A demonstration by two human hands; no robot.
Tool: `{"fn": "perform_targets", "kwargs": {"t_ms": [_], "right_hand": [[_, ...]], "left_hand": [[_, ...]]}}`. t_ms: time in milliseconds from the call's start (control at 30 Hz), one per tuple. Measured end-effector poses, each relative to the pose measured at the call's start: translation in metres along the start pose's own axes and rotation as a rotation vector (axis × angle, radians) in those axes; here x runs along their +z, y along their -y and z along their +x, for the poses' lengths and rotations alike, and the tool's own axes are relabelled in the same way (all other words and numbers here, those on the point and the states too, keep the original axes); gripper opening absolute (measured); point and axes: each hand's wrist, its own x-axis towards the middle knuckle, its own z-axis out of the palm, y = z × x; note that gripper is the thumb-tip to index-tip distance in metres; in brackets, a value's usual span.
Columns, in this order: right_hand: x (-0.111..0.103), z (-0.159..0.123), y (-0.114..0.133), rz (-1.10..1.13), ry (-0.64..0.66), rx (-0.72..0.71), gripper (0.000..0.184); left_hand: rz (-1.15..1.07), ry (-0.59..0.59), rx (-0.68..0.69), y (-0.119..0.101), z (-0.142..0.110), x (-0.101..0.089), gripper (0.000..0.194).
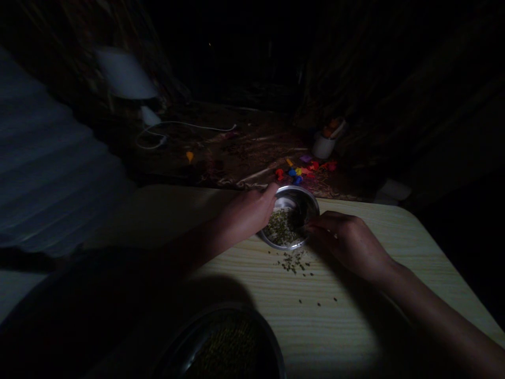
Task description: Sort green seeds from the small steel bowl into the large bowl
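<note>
A small shiny metal bowl stands near the table's far edge, with green and pale grains inside. My left hand is closed on the bowl's left rim. At the right rim, my right hand is closed in a pinch, its fingertips at the inner edge of the bowl. Whatever is between those fingers is too dark to make out. Spilled grains lie on the table just in front of the bowl. Closer to me, a larger dark bowl holds many greenish grains.
The pale wooden table has a few stray grains. Beyond it lie colourful small pieces, a white cup, a white lamp, a white cable and a yellow piece. The room is very dark.
</note>
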Motion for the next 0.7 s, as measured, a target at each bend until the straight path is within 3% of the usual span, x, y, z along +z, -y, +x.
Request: {"fn": "perform_targets", "kwargs": {"t_ms": [700], "right_hand": [[-0.004, -0.0057, 0.0014, 0.033, 0.018, 0.01, 0.021]], "left_hand": [[-0.015, 0.04, -0.035, 0.0026, -0.0021, 0.0039, 0.023]]}}
